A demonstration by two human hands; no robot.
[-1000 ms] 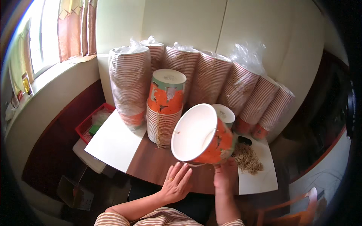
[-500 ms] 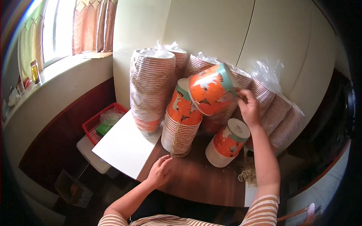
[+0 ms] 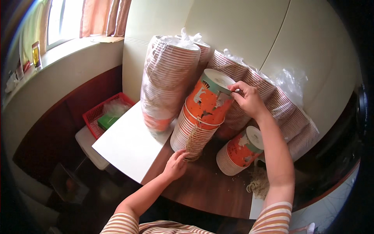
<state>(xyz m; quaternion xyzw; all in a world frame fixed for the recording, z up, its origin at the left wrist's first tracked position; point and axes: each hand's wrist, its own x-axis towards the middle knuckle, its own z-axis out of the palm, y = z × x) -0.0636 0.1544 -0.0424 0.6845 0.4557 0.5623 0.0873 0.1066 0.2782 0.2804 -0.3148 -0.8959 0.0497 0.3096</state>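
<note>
An orange paper tub (image 3: 208,97) with a green band and animal pictures sits upside down on top of a nested stack of tubs (image 3: 182,132). My right hand (image 3: 247,97) is closed on the edge of its pale base. Beige strands (image 3: 193,139) hang down the front of that stack. Low at the stack's foot, my left hand (image 3: 176,165) reaches with its fingers extended against the strands and the lower rims. A shorter stack of upside-down tubs (image 3: 238,152) stands to the right, beside a loose heap of beige strands (image 3: 258,182).
A tall bagged stack of tubs (image 3: 170,74) stands at the back left, and several more bagged stacks (image 3: 269,91) lean along the wall to the right. The brown tabletop (image 3: 210,191) joins a white board (image 3: 124,146). A red basket (image 3: 92,117) sits left of the board.
My right hand has lowered the tilted tub onto the left stack, where it lines up with the others. My left hand has moved up to the stack's foot.
</note>
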